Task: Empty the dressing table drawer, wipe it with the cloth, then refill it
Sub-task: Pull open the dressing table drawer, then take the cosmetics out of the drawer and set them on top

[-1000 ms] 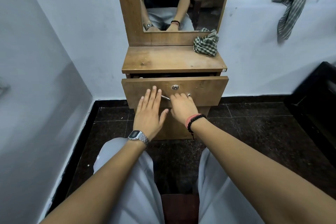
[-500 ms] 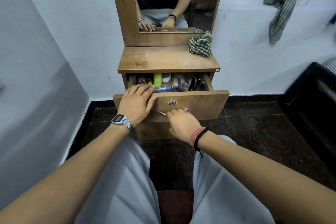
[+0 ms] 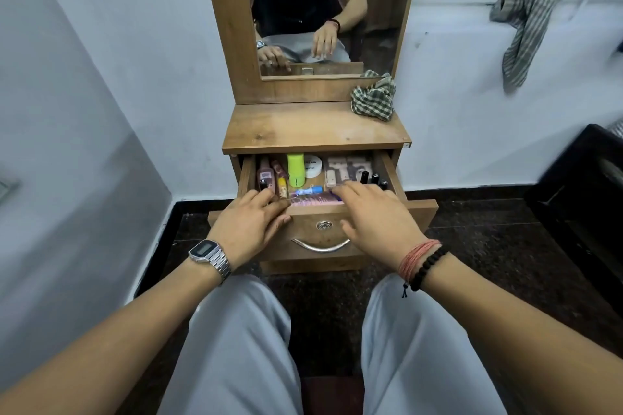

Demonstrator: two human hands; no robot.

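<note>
Drawer (image 3: 416, 212) open, full. Our left hand (image 3: 251, 224) curls over front rim, fingers loosely bent; right hand (image 3: 377, 216) spread, empty. We lift green bottle (image 3: 295, 170) beyond fingertips first; cloth (image 3: 373, 102) waits farther back.

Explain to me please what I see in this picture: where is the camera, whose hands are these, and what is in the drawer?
There is no machine here. A person wears one camera on the head, looking forward and down, so you see that person's own arms and knees. The mirror above shows the same person from the front.

The left hand, with a watch, rests on the front edge of the open drawer. The right hand, with bracelets, reaches over the drawer, fingers spread. Neither hand clearly holds anything.

The drawer is full of small toiletries: a green bottle, a white jar, pinkish bottles, a blue tube and small dark bottles.

On the table top lies a checked cloth, not touched. Another cloth hangs at the window.
</note>
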